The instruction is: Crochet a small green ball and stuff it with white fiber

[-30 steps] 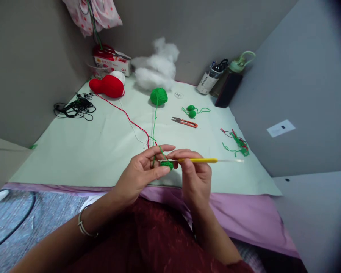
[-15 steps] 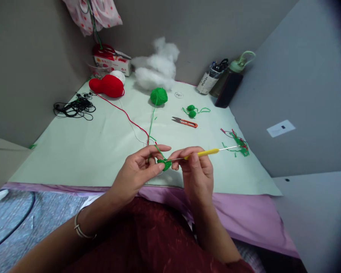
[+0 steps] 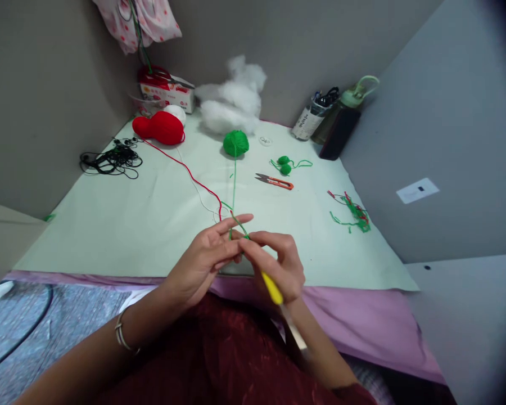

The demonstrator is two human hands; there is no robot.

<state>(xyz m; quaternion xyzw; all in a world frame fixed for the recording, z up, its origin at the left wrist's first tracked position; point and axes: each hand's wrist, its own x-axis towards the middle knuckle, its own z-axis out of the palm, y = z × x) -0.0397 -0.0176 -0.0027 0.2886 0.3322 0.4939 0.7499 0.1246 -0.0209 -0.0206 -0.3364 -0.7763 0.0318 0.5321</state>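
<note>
My left hand (image 3: 198,259) is closed in a pinch on a small green crochet piece (image 3: 247,237), now mostly hidden by fingers; its index finger stretches out with green yarn (image 3: 235,183) running over it. That strand leads back to a green yarn ball (image 3: 235,144). In my right hand (image 3: 282,259) is a crochet hook with a yellow handle (image 3: 272,288), its rear metal end pointing down toward me. The fingertips of both hands meet at the crochet piece, and the hook's working tip is out of sight. Red yarn (image 3: 194,175) and thin white yarn end near my left fingers.
Orange thread snips (image 3: 275,181) and small green crocheted balls (image 3: 284,165) lie beyond my hands. Yarn scraps (image 3: 356,214) are at right, black cord (image 3: 112,159) at left. White stuffing (image 3: 231,101), a red yarn skein (image 3: 160,128), a pen cup (image 3: 307,121) and a bottle (image 3: 354,98) stand behind.
My right hand has turned the hook from nearly level to slanting down toward me and moved against my left fingertips. The crochet piece is now more covered; the green strand has shifted right.
</note>
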